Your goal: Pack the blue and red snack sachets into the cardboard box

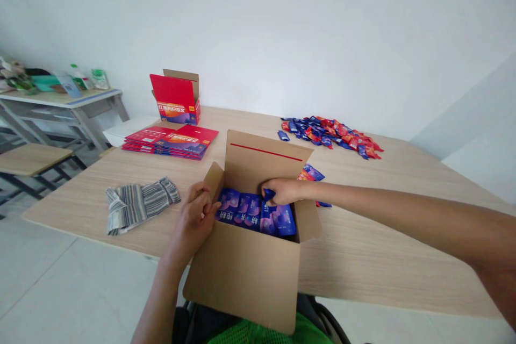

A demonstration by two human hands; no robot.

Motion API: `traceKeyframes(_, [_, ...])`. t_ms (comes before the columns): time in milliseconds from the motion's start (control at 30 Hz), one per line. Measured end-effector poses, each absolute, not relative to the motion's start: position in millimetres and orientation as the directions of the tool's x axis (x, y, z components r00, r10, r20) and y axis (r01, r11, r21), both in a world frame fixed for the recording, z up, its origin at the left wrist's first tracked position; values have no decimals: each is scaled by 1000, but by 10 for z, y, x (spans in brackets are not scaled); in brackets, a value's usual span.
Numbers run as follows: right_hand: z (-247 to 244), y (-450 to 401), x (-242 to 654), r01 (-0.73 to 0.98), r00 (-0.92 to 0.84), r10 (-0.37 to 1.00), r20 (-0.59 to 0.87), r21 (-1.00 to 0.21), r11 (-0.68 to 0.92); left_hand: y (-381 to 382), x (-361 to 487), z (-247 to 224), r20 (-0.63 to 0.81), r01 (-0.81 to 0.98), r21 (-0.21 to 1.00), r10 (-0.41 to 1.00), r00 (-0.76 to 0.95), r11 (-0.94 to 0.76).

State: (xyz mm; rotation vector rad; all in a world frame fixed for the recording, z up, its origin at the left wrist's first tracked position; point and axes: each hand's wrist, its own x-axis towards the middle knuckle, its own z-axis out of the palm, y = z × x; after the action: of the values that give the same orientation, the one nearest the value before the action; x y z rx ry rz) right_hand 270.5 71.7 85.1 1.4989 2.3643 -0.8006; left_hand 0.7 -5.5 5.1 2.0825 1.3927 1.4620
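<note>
Left hand [195, 220] gripped an open-flapped brown cardboard box [248, 271], partly filled with glossy blue pouches [249, 209]; right hand [285, 192] grasped one blue pouch [269, 193]; red and blue pouches [341, 130] lay outside.

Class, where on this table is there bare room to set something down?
Bare table: between sachet pile and right forearm; between forearm and near edge; narrowly, between cloth and flat cartons. Crowded: the open box, with sachets and the right hand inside.
</note>
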Motion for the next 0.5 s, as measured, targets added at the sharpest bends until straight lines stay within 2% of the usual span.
traceKeyframes(100, [839,631,2679,882,-438,756,-486,-71,465,-55,10,52,595,564,651,803,36,-508])
traceKeyframes(167, [838,518,2666,854,-459,757,-466,3,520,-48,5,51,601,569,645,799,35,-510])
traceKeyframes(300, [913,321,2624,803,-546,780,-307,74,591,-40,-5,58,605,581,630,795,50,-516])
traceKeyframes(400, [1034,326,2567,823,-556,789,-264,-37,567,-42,-3,59,600,584,634,799,43,-507])
traceKeyframes(500, [1093,469,2490,768,-627,750,-210,-331,548,-42,0,50,607,577,635,794,37,-513])
